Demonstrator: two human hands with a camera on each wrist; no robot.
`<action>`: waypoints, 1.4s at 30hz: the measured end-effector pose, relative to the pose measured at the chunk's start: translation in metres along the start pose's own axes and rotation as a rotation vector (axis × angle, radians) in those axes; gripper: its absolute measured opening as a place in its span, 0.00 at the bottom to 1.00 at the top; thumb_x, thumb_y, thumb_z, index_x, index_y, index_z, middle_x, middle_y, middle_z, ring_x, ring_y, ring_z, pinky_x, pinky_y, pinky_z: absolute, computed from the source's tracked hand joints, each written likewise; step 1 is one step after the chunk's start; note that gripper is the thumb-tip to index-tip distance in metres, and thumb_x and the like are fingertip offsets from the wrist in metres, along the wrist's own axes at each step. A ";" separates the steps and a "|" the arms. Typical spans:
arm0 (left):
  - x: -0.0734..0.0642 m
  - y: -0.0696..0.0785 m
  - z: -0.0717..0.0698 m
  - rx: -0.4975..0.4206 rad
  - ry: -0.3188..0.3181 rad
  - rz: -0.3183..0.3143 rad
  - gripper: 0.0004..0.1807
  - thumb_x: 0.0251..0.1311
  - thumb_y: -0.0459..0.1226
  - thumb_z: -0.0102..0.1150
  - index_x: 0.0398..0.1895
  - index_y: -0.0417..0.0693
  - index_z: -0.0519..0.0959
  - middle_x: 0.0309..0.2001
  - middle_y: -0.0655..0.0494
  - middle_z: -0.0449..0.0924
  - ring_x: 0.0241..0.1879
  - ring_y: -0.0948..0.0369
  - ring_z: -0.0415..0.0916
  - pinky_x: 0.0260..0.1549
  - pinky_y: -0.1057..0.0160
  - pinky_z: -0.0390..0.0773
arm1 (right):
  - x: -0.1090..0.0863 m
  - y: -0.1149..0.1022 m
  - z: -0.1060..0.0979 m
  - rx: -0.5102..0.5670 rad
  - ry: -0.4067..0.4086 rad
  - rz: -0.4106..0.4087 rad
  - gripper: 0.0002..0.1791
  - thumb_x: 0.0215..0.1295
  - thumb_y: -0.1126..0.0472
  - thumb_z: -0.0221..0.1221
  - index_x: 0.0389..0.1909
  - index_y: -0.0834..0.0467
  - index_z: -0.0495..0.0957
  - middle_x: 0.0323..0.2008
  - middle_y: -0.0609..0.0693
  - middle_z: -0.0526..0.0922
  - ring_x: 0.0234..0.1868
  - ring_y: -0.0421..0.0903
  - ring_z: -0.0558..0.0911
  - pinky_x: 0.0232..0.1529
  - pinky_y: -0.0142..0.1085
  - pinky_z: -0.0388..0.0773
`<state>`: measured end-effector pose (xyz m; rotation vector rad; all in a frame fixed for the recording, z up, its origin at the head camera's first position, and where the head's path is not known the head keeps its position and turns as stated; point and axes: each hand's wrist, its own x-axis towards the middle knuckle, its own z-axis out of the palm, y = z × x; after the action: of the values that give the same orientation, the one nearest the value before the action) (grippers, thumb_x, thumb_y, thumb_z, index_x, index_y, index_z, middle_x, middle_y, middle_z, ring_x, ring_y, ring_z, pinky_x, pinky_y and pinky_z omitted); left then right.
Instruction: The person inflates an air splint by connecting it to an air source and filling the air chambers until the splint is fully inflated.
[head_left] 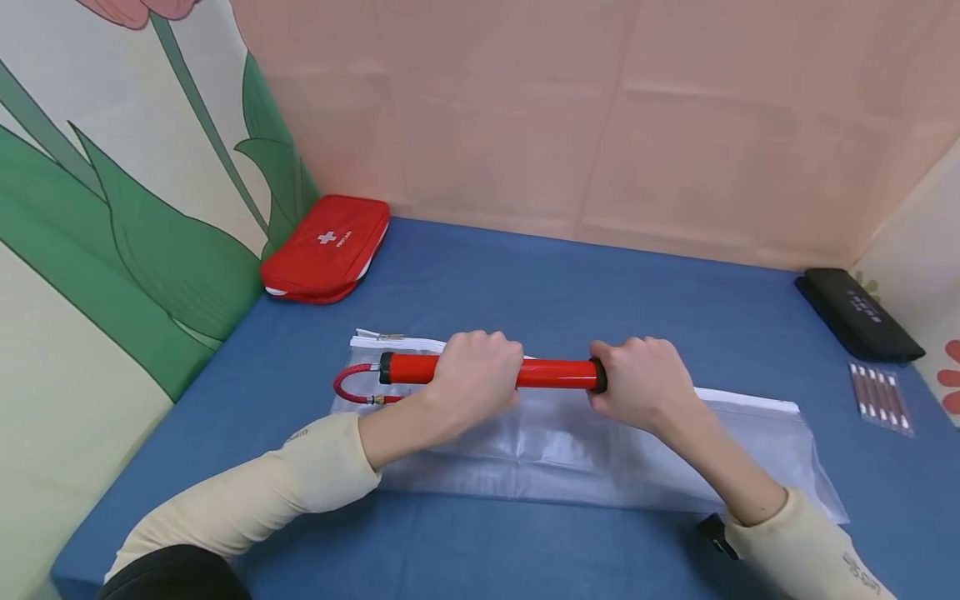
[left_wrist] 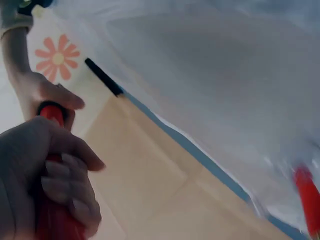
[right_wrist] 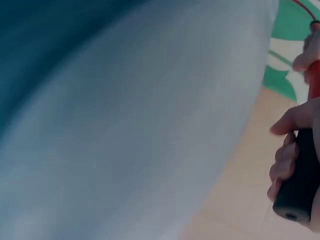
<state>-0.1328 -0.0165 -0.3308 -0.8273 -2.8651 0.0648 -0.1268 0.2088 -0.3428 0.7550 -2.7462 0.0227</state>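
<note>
A red hand pump (head_left: 555,373) lies level between my two hands, over a clear plastic zip bag (head_left: 555,467). My left hand (head_left: 480,375) grips its red barrel near the middle. At the right end my right hand (head_left: 641,379) grips the black handle (right_wrist: 298,185), which shows plainly in the right wrist view. From the black cap at the pump's left end, a short red hose (head_left: 347,387) with a brass fitting curves back beneath the barrel. The bag lies flat on the blue surface, its white zip edge (head_left: 750,400) along the far side.
A red first aid pouch (head_left: 327,250) sits at the back left against the flowered wall. At the far right lie a black zip case (head_left: 858,315) and a small clear packet of brown sticks with white tips (head_left: 879,398). A peach sheet (head_left: 585,117) hangs behind the blue surface (head_left: 525,250).
</note>
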 end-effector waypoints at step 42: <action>-0.001 -0.010 -0.009 -0.033 0.044 0.011 0.11 0.41 0.43 0.70 0.27 0.48 0.82 0.15 0.58 0.69 0.15 0.63 0.66 0.17 0.65 0.75 | -0.004 0.011 -0.008 0.013 0.104 -0.049 0.11 0.42 0.64 0.64 0.21 0.53 0.69 0.11 0.40 0.57 0.12 0.39 0.58 0.14 0.34 0.55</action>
<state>-0.1360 -0.0256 -0.3215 -0.8395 -2.8280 0.0001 -0.1265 0.2212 -0.3359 0.8012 -2.6308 0.0672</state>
